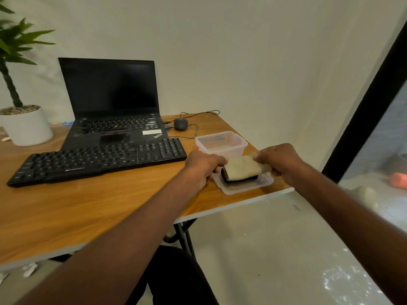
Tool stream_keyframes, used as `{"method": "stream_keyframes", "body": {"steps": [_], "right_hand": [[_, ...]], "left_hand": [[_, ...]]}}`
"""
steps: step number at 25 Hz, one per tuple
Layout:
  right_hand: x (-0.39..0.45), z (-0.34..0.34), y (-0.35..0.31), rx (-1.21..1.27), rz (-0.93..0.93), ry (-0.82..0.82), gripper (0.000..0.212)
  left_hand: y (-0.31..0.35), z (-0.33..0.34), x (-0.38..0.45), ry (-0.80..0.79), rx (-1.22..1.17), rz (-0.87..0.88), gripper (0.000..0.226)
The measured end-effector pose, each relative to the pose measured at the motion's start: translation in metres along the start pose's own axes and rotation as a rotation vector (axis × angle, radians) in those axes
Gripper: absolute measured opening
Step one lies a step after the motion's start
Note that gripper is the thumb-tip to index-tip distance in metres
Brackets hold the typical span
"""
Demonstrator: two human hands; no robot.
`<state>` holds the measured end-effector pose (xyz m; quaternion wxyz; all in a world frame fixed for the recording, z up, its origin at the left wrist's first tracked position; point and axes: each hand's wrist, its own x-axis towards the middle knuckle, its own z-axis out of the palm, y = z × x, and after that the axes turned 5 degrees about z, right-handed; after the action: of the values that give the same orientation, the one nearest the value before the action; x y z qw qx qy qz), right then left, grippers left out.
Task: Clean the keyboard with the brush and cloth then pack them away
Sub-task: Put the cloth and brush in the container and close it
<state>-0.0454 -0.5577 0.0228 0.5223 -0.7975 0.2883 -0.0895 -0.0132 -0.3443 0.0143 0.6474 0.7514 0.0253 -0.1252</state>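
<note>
**Lid and bundle sit at the surface's right front corner: a slip sends them over the edge**

The wooden surface (92, 201) carries everything, and its right front corner is where the risk gathers. The laptop (110, 102) stands open toward the back edge, a potted plant (24, 119) near the back left corner. The black keyboard (97, 160) lies in front of the laptop, running from the left edge toward the middle, well apart from both hands. It could be nudged only if the left forearm swings out.

The clear tub (221, 144) stands open near the right edge, just behind the hands. Being light plastic, it would probably slide if the bundle is pushed in rather than lowered.

The flat lid (244, 188) lies at the right front corner, close to the edge; a tug sideways could drag it off.

On the lid rests the folded cloth (242, 167), draped over a dark block that I take to be the brush (240, 180). The left hand (202, 168) has its fingers curled at the bundle's left end, though what exactly they pinch is hidden. The right hand (279, 160) grips the cloth's right end. If the hands lift the cloth alone, the brush may roll out and fall.
</note>
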Motion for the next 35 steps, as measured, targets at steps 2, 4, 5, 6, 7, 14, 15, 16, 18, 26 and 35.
{"method": "stream_keyframes", "body": {"steps": [2, 4, 5, 6, 7, 14, 15, 16, 18, 26, 35], "right_hand": [[-0.005, -0.003, -0.006, 0.089, -0.105, 0.005, 0.015], [-0.003, -0.003, -0.021, 0.152, -0.218, 0.032, 0.014], [0.002, 0.0, -0.031, 0.173, -0.264, 0.05, 0.014], [0.008, 0.003, -0.042, 0.191, -0.301, 0.062, 0.014], [0.014, 0.007, -0.052, 0.197, -0.331, 0.072, 0.014], [0.065, 0.048, -0.067, -0.134, -0.423, 0.104, 0.013], [0.071, 0.05, -0.064, -0.28, -0.446, 0.084, 0.014], [0.074, 0.053, -0.062, -0.439, -0.474, 0.043, 0.014], [0.072, 0.059, -0.054, -0.665, -0.553, -0.007, 0.018], [0.06, 0.046, -0.041, -0.822, -0.66, 0.091, 0.038], [0.068, 0.079, -0.063, -1.018, -0.627, -0.051, 0.03]], "left_hand": [[0.007, -0.001, -0.005, 0.005, -0.063, 0.058, 0.037], [0.021, -0.007, -0.005, 0.024, -0.08, 0.138, 0.027], [0.03, -0.011, 0.0, 0.042, -0.066, 0.176, 0.024], [0.04, -0.015, 0.006, 0.069, -0.039, 0.212, 0.023], [0.047, -0.019, 0.013, 0.101, 0.001, 0.238, 0.024], [0.045, -0.029, 0.059, 0.239, 0.367, 0.247, 0.027], [0.042, -0.029, 0.062, 0.241, 0.482, 0.264, 0.027], [0.039, -0.029, 0.065, 0.229, 0.572, 0.295, 0.027], [0.03, -0.028, 0.068, 0.199, 0.668, 0.372, 0.021], [0.0, -0.02, 0.039, 0.247, 0.74, 0.61, 0.022], [-0.007, -0.023, 0.051, 0.069, 0.805, 0.611, 0.037]]}}
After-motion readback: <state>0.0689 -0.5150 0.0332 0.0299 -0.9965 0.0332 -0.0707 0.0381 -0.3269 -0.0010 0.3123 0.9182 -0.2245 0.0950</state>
